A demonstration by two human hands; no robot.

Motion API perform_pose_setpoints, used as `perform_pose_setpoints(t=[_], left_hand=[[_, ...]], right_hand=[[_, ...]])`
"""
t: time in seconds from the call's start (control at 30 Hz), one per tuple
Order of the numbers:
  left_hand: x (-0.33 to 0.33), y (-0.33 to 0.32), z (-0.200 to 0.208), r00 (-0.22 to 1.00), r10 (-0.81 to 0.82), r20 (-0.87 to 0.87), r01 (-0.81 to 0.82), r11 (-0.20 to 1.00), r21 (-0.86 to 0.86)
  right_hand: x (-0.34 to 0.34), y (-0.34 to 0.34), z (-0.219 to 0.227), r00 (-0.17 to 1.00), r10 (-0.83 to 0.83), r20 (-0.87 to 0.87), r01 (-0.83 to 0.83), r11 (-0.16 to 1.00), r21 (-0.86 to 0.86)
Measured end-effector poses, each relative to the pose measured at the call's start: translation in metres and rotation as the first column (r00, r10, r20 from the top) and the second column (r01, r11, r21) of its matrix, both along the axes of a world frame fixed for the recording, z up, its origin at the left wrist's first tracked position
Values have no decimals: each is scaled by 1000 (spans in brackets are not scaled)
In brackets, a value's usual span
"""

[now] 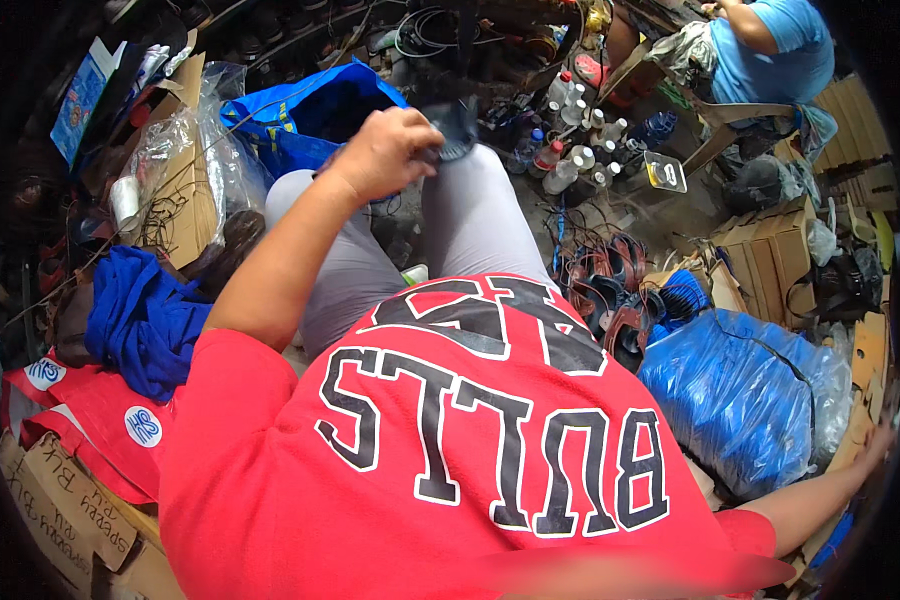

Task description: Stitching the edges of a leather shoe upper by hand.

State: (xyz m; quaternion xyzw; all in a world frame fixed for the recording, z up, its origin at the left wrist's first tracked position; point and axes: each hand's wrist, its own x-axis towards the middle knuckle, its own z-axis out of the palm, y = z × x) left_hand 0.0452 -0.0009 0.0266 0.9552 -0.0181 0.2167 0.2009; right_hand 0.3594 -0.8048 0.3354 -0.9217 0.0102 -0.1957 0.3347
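Note:
My left hand (382,152) is closed around a dark, blurred piece (457,130) with a curved shape, held above my knee. What kind of thing it is does not show clearly. My right arm stretches out to the far right, and my right hand (878,443) is small at the picture's rim beside a cardboard edge (868,365). Its fingers are too unclear to read. My lap is in grey trousers (465,215). Just beyond my left hand stands an open blue bag (270,125).
Several small bottles (562,176) and a clear-lidded tub (665,172) stand ahead to the right. Dark sandals (625,285) lie near a plastic-wrapped blue bundle (730,400). Blue cloth (145,320) and cardboard boxes (80,500) crowd my left. Another person in blue (775,55) sits at upper right.

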Motion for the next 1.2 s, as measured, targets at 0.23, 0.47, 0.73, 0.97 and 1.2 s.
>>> perform_pose_setpoints(t=[0.23,0.47,0.73,0.97,1.2], left_hand=[[0,-55,-33,983,-126,-131,108,985,-134],[-4,-63,-37,992,-27,-120,22,999,-44],[-10,-70,-47,996,81,-34,-72,976,205],[-31,-51,-35,983,183,-9,-178,969,173],[-28,-56,-66,995,97,-18,-99,965,-242]], right_hand=[[-52,365,-146,524,776,-350,-839,401,-368],[-139,598,-266,265,830,-491,-962,259,-83],[-122,633,-314,68,755,-652,-998,54,-40],[-119,636,-327,-261,789,-557,-829,112,547],[-110,651,-338,-242,665,-707,-880,157,449]])
